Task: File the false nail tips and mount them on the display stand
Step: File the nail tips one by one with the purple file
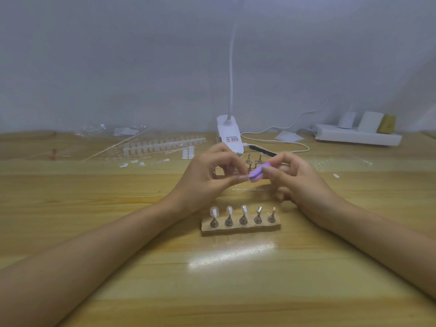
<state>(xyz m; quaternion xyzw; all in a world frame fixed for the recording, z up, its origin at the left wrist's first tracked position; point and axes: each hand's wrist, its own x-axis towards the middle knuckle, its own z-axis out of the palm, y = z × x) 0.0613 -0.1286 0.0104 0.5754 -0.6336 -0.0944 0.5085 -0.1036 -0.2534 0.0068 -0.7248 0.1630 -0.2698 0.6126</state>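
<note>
Now both my hands are raised a little above the wooden table (118,232), close together at the middle. My left hand (207,175) has its fingers curled, and the thumb and forefinger pinch a small clear nail tip (243,178). My right hand (299,178) grips a purple file block (257,173) between thumb and fingers. The near end of the block seems to touch the tip, but this spot is blurred, so I cannot say it for sure.

Just in front of my wrists, nearer to me, the display stand (240,226) lies on the table. It is a pale bar with five metal holders standing upright in a row. The three holders on the left carry clear mounted tips (229,210). The two on the right show their metal heads, and I cannot tell if anything sits on them.

Behind my hands a second stand (253,159) is partly hidden. Farther back stands a white clip lamp (228,134) with its cable. To the left of it lie strips of unused tips (162,143), and to the far right a white power strip (358,136).
</note>
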